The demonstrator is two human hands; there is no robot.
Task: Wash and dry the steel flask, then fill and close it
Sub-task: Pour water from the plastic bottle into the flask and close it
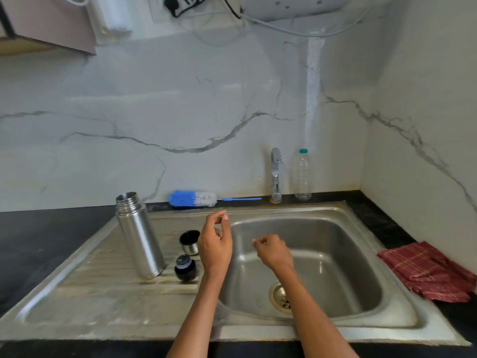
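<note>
A: The steel flask (139, 235) stands upright on the ribbed drainboard (103, 275) to the left of the sink basin (309, 254), its mouth open and the threads bare. Why there, do you think?

B: My guess is it is staged for washing. The steel cup (189, 242) sits just beside it, mouth up, and the black stopper (184, 267) stands a little nearer the camera, both off the flask so the inside can be reached. Any drips would run along the ribs toward the basin.

A: And the rest?

B: The bottle brush (193, 198) lies along the back edge behind the drainboard, bristles to the left, handle pointing at the tap (276, 174). A clear plastic bottle (303, 174) stands just right of the tap, possibly for the filling step. A red checked cloth (426, 272) lies crumpled on the dark bench (38, 241) to the right, well apart from the flask, likely kept dry for wiping.

A: The hands?

B: Both are raised over the basin's left side, forearms reaching in from below. The left hand (215, 244) has loosely curled fingers, thumb and forefinger nearly meeting, pinching nothing. The right hand (273, 250) is loosely curled too, and empty. Neither touches the flask, so washing looks not yet begun.
</note>
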